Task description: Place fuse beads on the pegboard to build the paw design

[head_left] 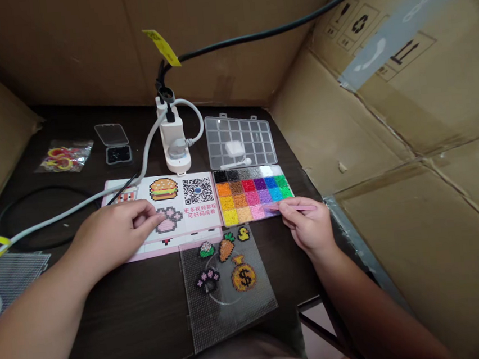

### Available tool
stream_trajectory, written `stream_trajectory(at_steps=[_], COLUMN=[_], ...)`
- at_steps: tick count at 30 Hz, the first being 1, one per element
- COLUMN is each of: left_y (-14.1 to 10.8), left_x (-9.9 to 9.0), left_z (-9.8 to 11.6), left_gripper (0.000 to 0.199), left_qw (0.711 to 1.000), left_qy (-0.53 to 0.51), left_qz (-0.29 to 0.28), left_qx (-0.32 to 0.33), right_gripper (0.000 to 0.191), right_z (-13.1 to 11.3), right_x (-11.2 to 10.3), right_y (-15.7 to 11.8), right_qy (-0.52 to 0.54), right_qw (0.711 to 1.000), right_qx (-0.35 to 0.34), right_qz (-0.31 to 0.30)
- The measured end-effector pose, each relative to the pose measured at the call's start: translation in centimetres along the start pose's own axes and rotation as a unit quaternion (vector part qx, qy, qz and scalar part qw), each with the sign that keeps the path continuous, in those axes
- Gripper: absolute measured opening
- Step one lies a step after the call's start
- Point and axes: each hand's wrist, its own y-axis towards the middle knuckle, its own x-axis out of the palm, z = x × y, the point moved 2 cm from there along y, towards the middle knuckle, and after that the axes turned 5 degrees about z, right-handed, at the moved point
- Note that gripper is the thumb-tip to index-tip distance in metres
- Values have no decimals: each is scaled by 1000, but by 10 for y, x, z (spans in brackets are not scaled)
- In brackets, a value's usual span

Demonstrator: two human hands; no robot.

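Observation:
My right hand point(309, 223) grips pink tweezers point(302, 207), whose tips reach over the purple and pink compartments of the bead box point(249, 195). On the pattern sheet point(172, 187), beside the printed paw, rests my left hand point(117, 228); its thumb and forefinger are pressed together, and anything between them is too small to see. In front of the sheet lies a clear pegboard point(235, 309). It bears bead figures: a carrot point(226, 247), a duck point(243, 234), a money bag point(244, 275), a dark and pink paw point(208, 279) and a green and pale piece point(207, 250).
Behind the bead box lies its open lid point(263, 137) with a small white case. A power strip point(175, 140) with cables stands at the back centre. A small black-bead box point(119, 154) and plastic bag point(64, 157) sit back left. Cardboard walls point(344, 118) surround the table.

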Motion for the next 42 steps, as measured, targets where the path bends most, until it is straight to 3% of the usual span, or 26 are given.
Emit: stream_trajectory(at_steps=[13,34,42], left_y=[4,5,6], left_x=[4,6,8], left_z=[-5,-6,-8], left_gripper=[37,40,43], left_qw=[1000,1000,1000], left_qy=[-6,-7,6], left_qz=[14,13,10], left_qx=[5,-1,2], right_gripper=[32,43,37], right_z=[4,-1,4], right_x=[-4,1,-2], right_y=[0,-1,-1], right_qy=[-35,21,1], right_qw=[999,999,1000], right_qx=[-4,29,19], right_qz=[-14,10,-6])
